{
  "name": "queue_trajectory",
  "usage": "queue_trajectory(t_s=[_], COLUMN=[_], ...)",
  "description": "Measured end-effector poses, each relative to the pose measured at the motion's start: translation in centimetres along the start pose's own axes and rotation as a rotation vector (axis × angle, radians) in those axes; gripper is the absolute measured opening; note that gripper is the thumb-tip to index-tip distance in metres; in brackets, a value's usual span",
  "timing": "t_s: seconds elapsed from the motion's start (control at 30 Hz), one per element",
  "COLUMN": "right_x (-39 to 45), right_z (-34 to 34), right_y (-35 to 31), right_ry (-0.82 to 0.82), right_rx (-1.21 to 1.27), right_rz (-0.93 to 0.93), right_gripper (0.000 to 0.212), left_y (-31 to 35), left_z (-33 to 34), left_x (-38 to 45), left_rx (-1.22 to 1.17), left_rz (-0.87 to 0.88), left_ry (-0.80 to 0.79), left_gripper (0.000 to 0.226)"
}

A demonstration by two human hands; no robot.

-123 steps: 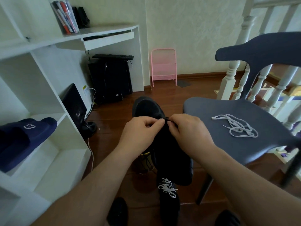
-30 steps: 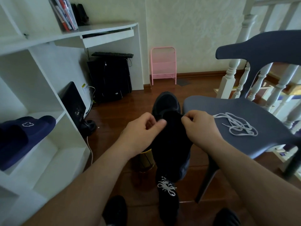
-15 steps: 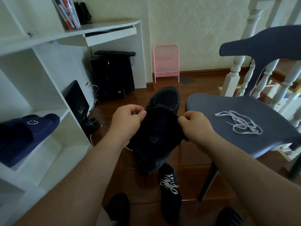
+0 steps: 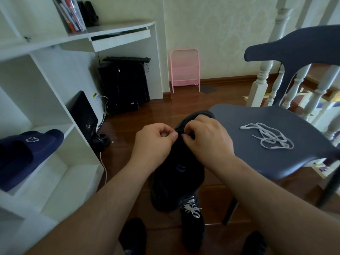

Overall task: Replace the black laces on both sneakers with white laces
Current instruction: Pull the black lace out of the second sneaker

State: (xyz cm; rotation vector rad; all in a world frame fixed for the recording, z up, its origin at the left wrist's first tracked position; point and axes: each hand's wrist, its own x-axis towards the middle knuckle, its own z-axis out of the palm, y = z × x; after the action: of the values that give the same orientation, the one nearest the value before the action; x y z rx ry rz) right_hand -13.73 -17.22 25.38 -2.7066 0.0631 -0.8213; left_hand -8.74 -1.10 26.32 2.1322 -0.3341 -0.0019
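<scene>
A black sneaker (image 4: 176,173) hangs in front of me, toe pointing away. My left hand (image 4: 154,142) and my right hand (image 4: 206,138) meet at its upper lacing, fingertips pinching there; the black lace itself is too dark to make out. On the floor below stands a second black sneaker (image 4: 193,227) threaded with a white lace (image 4: 190,207). A loose white lace (image 4: 268,137) lies in a tangle on the seat of the dark blue chair (image 4: 257,162) to my right.
White shelving (image 4: 55,162) on the left holds a navy slipper (image 4: 27,155). A desk with a black computer tower (image 4: 125,85) stands behind, a pink rack (image 4: 184,69) against the wall, white stair balusters (image 4: 261,78) at right. Dark feet show at the bottom edge.
The hands have come together again at the sneaker's lacing after being spread to its sides half a second ago. The sneaker has shifted slightly right, toward the chair.
</scene>
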Motion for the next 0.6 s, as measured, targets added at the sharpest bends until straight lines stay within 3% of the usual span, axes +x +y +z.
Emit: queue_trajectory(t_s=[0.13, 0.27, 0.33, 0.43, 0.5, 0.6], right_x=[0.3, 1.1, 1.0, 0.8, 0.7, 0.3], right_z=[-0.2, -1.7, -2.4, -2.5, -2.5, -2.2], right_y=[0.2, 3.5, 4.8, 3.9, 2.4, 0.9], right_ry=[-0.038, -0.110, -0.187, -0.192, -0.129, -0.114], right_rx=[-0.018, 0.075, 0.126, 0.225, 0.306, 0.210], right_rz=[0.036, 0.387, 0.463, 0.397, 0.306, 0.121], right_gripper=[0.013, 0.017, 0.021, 0.003, 0.023, 0.035], left_y=[0.0, -0.9, -1.4, -1.2, -0.7, -0.1], left_z=[-0.1, -1.9, -2.5, -2.1, -1.6, -0.9], left_x=[0.3, 1.7, 2.0, 1.5, 1.1, 0.4], left_rx=[0.031, 0.082, 0.050, 0.118, 0.178, 0.229], left_rz=[-0.033, -0.074, -0.065, -0.004, 0.039, 0.075], left_ry=[0.010, 0.105, 0.104, 0.081, 0.073, 0.044], left_gripper=[0.011, 0.010, 0.009, 0.009, 0.009, 0.009])
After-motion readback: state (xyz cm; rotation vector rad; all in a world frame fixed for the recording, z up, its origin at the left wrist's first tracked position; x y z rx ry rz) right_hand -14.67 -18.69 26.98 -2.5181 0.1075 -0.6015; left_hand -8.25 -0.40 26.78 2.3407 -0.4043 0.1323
